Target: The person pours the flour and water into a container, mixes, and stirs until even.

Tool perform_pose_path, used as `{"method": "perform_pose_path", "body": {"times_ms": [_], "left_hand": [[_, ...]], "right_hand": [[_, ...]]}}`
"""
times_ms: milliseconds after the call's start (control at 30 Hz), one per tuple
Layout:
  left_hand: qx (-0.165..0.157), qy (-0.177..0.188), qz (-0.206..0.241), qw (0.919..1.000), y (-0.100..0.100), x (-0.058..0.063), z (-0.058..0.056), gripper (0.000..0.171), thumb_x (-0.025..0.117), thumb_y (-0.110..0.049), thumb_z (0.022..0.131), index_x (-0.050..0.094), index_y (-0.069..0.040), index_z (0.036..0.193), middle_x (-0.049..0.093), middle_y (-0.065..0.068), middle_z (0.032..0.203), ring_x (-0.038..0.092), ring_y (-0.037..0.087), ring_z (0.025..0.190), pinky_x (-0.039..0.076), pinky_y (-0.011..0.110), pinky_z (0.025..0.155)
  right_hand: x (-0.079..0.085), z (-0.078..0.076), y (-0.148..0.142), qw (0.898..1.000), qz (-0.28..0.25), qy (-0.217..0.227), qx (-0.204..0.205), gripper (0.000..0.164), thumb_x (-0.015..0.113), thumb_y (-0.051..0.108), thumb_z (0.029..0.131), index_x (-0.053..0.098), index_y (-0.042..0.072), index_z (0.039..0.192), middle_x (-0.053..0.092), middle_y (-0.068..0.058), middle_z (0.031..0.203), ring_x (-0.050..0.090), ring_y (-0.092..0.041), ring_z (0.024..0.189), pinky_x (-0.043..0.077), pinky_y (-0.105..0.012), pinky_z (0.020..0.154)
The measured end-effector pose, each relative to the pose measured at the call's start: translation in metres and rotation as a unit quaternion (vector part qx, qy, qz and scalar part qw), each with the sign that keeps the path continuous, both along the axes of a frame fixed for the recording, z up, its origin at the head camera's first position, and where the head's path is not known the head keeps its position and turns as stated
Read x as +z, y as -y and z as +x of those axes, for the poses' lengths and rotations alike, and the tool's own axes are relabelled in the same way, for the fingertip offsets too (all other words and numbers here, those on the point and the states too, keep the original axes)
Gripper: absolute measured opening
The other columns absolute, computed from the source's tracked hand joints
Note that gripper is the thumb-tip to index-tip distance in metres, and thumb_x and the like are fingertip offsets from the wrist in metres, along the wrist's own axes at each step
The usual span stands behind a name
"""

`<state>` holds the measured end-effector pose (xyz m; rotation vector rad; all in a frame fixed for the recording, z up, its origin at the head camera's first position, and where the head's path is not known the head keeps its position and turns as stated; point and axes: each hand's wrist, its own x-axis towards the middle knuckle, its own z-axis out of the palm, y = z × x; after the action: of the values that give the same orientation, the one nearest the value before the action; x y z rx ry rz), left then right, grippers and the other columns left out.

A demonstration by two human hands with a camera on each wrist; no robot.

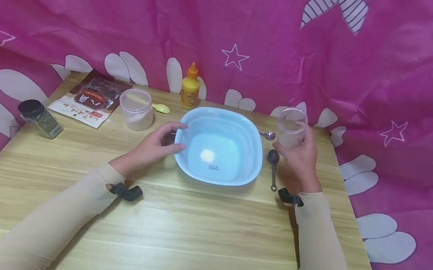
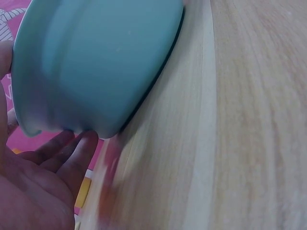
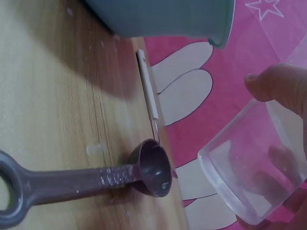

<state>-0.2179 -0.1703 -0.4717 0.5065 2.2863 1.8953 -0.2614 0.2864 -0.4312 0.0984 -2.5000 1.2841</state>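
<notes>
Looking down past pale sleeves (image 1: 56,219), nearest the head camera, onto a wooden table (image 1: 179,238). Central on it, mouth up: blue basin (image 1: 209,141), pinched at its left rim by the left hand (image 1: 153,146), thumb and forefinger parted along the edge. Over to the right: clear cup (image 1: 289,132), held mouth up in the right hand (image 1: 303,157), thumb and fingers curled round its side, near a dark scoop (image 1: 273,157) and a metal spoon (image 1: 268,135). Left wrist view: basin side-on, fingertips meeting the outer wall beneath the lip. Judging by the smooth sheen, moulded plastic; stiff, light for its bulk, likely to skid if pushed rather than held. Best taken by the overhanging lip, at two opposite sides for a level lift. Right wrist view: cup looking lifted off the table, fingers showing through the wall. Probably thin plastic, very light, apt to flex or crack under a hard squeeze and to slip if wet. Best gripped round the middle, gently and evenly, mouth left free. Contents: cannot tell. Scoop with bowl facing up, looking rigid, easiest by its ring-ended handle.
</notes>
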Motion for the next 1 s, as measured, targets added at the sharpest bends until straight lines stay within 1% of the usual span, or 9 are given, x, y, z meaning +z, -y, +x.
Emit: {"method": "perform_pose_path", "body": {"times_ms": [100, 200, 333, 433, 600, 733, 900, 1000], "left_hand": [[0.0, -0.001, -0.002, 1.0, -0.0002, 0.0007, 0.0002, 0.063, 0.079, -0.021, 0.105, 0.052, -0.013, 0.161, 0.057, 0.016, 0.157, 0.06, 0.039, 0.14, 0.048, 0.058, 0.122], [0.0, -0.005, -0.004, 1.0, -0.0006, 0.0016, 0.0004, 0.062, 0.079, -0.021, 0.105, 0.052, -0.013, 0.161, 0.058, 0.016, 0.156, 0.061, 0.039, 0.139, 0.048, 0.058, 0.121], [0.001, -0.008, -0.005, 1.0, -0.0007, 0.0016, 0.0004, 0.062, 0.078, -0.02, 0.105, 0.052, -0.012, 0.161, 0.059, 0.017, 0.155, 0.062, 0.039, 0.138, 0.048, 0.058, 0.121], [0.002, -0.01, -0.006, 0.9999, -0.0004, 0.0008, -0.0002, 0.062, 0.078, -0.019, 0.105, 0.052, -0.012, 0.161, 0.059, 0.018, 0.155, 0.062, 0.04, 0.138, 0.048, 0.058, 0.121], [0.002, -0.016, 0.0, 0.9999, -0.0002, 0.0, -0.0019, 0.062, 0.078, -0.016, 0.105, 0.052, -0.01, 0.161, 0.059, 0.02, 0.155, 0.062, 0.042, 0.139, 0.048, 0.058, 0.121], [-0.002, -0.016, 0.003, 0.9999, -0.0007, 0.0007, -0.0033, 0.061, 0.079, -0.015, 0.105, 0.053, -0.01, 0.16, 0.06, 0.019, 0.155, 0.062, 0.041, 0.138, 0.049, 0.057, 0.12], [-0.004, -0.017, 0.001, 0.9998, -0.0002, 0.0007, -0.0035, 0.061, 0.079, -0.015, 0.105, 0.054, -0.01, 0.16, 0.06, 0.019, 0.155, 0.062, 0.041, 0.139, 0.048, 0.057, 0.121], [-0.004, -0.015, 0.003, 0.9999, 0.0006, -0.0009, -0.003, 0.061, 0.079, -0.015, 0.105, 0.053, -0.01, 0.16, 0.06, 0.02, 0.154, 0.062, 0.041, 0.138, 0.048, 0.058, 0.121]], "right_hand": [[0.0029, 0.0028, 0.0031, 1.0, 0.02, -0.009, 0.006, 0.094, 0.1, 0.02, 0.083, 0.048, 0.022, 0.162, 0.058, -0.009, 0.158, 0.052, -0.035, 0.146, 0.04, -0.065, 0.125], [0.005, 0.0043, 0.005, 0.998, 0.052, -0.019, 0.011, 0.094, 0.099, 0.019, 0.083, 0.049, 0.02, 0.163, 0.058, -0.011, 0.158, 0.053, -0.037, 0.145, 0.042, -0.067, 0.123], [0.0058, 0.0049, 0.0061, 0.995, 0.092, -0.034, 0.013, 0.092, 0.098, 0.017, 0.083, 0.052, 0.017, 0.162, 0.058, -0.014, 0.158, 0.053, -0.04, 0.143, 0.043, -0.069, 0.121], [0.0059, 0.0048, 0.0062, 0.993, 0.11, -0.047, 0.017, 0.091, 0.098, 0.016, 0.08, 0.054, 0.016, 0.16, 0.059, -0.016, 0.156, 0.055, -0.042, 0.141, 0.043, -0.071, 0.119], [0.0055, 0.0031, 0.0053, 0.988, 0.139, -0.068, 0.026, 0.083, 0.097, 0.02, 0.078, 0.059, 0.016, 0.152, 0.063, -0.017, 0.147, 0.058, -0.043, 0.136, 0.046, -0.071, 0.113], [0.0043, 0.002, 0.0036, 0.983, 0.159, -0.078, 0.037, 0.077, 0.096, 0.023, 0.079, 0.062, 0.014, 0.148, 0.065, -0.015, 0.142, 0.059, -0.041, 0.133, 0.046, -0.068, 0.113], [0.0034, 0.0015, 0.0037, 0.978, 0.187, -0.081, 0.049, 0.076, 0.094, 0.021, 0.08, 0.062, 0.011, 0.148, 0.065, -0.016, 0.142, 0.059, -0.042, 0.132, 0.046, -0.066, 0.115], [0.0037, 0.0015, 0.0041, 0.973, 0.207, -0.087, 0.055, 0.074, 0.093, 0.02, 0.082, 0.061, 0.011, 0.148, 0.065, -0.017, 0.142, 0.058, -0.041, 0.133, 0.046, -0.067, 0.114]]}}
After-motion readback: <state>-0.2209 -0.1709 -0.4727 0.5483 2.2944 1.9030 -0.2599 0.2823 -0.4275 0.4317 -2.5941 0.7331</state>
